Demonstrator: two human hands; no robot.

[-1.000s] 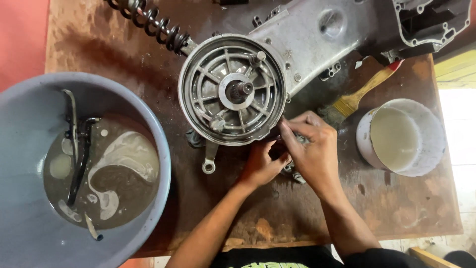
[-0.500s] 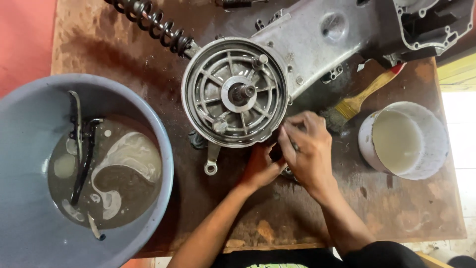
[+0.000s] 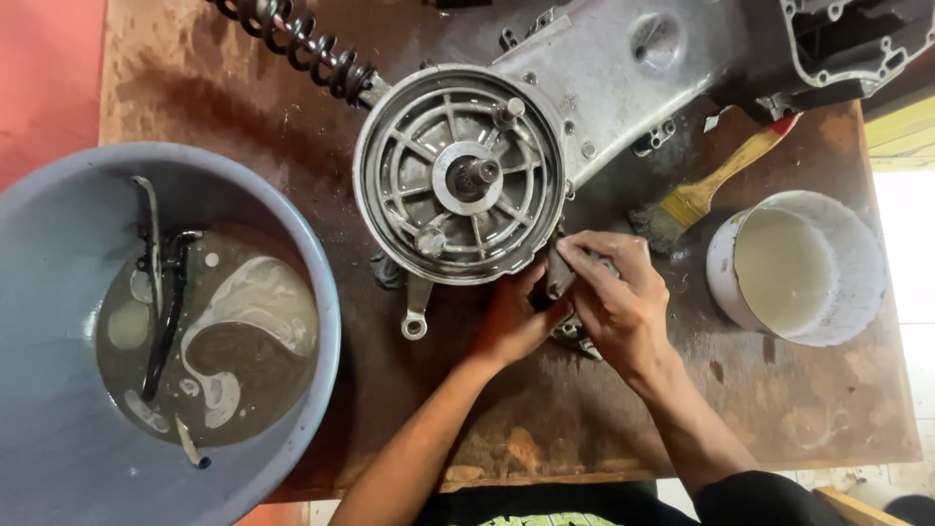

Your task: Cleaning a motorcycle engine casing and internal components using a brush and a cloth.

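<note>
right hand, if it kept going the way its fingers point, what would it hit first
The right hand points up and to the left, so it would probably first meet the rim of the round hub just past its fingertips, which already look close to it. Depth is hard to judge from above.

The small dark part [image 3: 558, 278] pinched between the left hand [image 3: 511, 321] and right hand [image 3: 614, 297] is largely covered by the fingers [image 3: 584, 258]; its kind cannot be told. The grey basin [image 3: 58, 321], coil spring [image 3: 292, 39] and engine casing [image 3: 682, 58] are cut by the frame's edges.
</note>
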